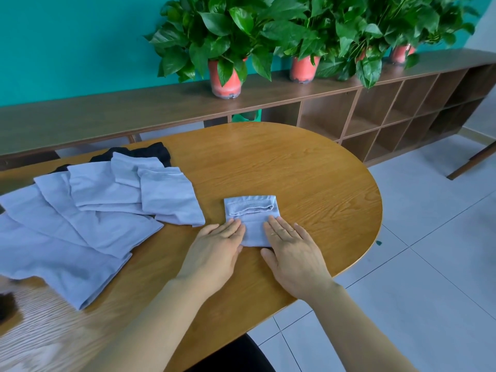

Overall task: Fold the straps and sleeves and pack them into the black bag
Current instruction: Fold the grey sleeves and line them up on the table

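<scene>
head view — left hand (pixel 214 247) and right hand (pixel 292 249) lie flat, fingers straight, pressing the folded sleeve (pixel 251 220) on the table (pixel 308 167) | unfolded sleeves (pixel 88 210) piled to its left, partly over the black bag (pixel 153 153) | risk: stretchy fold may spring open once pressure lifts — bag mouth buried, packing could snag

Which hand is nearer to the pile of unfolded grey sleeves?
Left. The left hand rests just right of the pile; the right hand lies farther right, across the folded sleeve.
</scene>
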{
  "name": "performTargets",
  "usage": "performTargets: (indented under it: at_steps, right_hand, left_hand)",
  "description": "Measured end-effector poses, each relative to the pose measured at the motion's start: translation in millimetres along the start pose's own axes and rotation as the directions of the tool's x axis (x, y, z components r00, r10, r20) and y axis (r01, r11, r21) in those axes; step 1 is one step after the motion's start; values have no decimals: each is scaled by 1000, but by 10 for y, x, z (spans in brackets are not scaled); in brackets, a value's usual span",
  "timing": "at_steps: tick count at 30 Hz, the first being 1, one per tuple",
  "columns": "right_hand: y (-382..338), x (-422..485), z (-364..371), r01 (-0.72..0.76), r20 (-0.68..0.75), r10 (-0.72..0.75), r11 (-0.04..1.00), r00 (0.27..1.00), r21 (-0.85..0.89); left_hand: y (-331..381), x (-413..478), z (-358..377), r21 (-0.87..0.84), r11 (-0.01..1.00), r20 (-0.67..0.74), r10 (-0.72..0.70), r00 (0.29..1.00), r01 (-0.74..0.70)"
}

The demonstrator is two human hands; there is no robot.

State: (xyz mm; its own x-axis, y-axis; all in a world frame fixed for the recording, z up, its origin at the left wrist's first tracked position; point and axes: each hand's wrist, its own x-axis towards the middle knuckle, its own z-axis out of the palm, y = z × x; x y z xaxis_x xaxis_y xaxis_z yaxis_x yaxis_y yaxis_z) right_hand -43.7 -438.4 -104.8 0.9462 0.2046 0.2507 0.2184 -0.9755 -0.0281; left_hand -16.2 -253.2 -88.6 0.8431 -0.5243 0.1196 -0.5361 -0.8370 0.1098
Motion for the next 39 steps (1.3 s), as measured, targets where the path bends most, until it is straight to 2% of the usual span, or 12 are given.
performTargets:
  at_steps: [8, 12, 15, 19, 21, 23, 26, 28, 30, 33, 39]
  right_hand:
    - [-47, -82, -144, 191, -163, -184, 981, 969, 28]
    - [-37, -10, -125, 211, -125, -197, 970, 972, 118]
    - [-2, 3, -111, 173, -104, -157, 970, 982, 168]
    - [61, 21, -124, 111, -11, -112, 960, 994, 258]
    - [102, 63, -246, 8, 77, -42, 919, 996, 393]
    - [151, 174, -338, -99, 135, 32, 846, 990, 525]
    - [209, 411, -363, -260, 191, 178, 709, 965, 656]
    - [198, 547, -321, -352, 236, 262, 650, 936, 673]
    - [167, 625, -244, -422, 268, 333, 599, 904, 681]
    - [119, 666, -147, -495, 275, 435, 552, 857, 671]
    - [-11, 639, -121, -546, 228, 511, 650, 829, 529]
  left_hand:
    - [15, -176, -316, 28, 995, 16, 92, 996, -93]
    - [24, -156, -307, 15, 987, -71, 161, 984, -160]
    - [9, -155, -278, -49, 988, -38, 148, 988, -150]
    - [-58, -171, -178, -43, 991, -39, 126, 991, -127]
    - [-76, -117, -198, -170, 983, -53, 57, 997, -65]
    - [-96, -20, -266, -367, 929, -24, -69, 997, 56]
    - [-157, 139, -340, -584, 768, 56, -284, 957, 262]
    - [-189, 228, -302, -669, 650, 80, -419, 905, 360]
    - [-189, 281, -240, -675, 618, 60, -499, 864, 404]
    - [-128, 313, -144, -595, 668, -9, -562, 827, 447]
    - [-7, 291, -107, -416, 767, -123, -580, 805, 489]
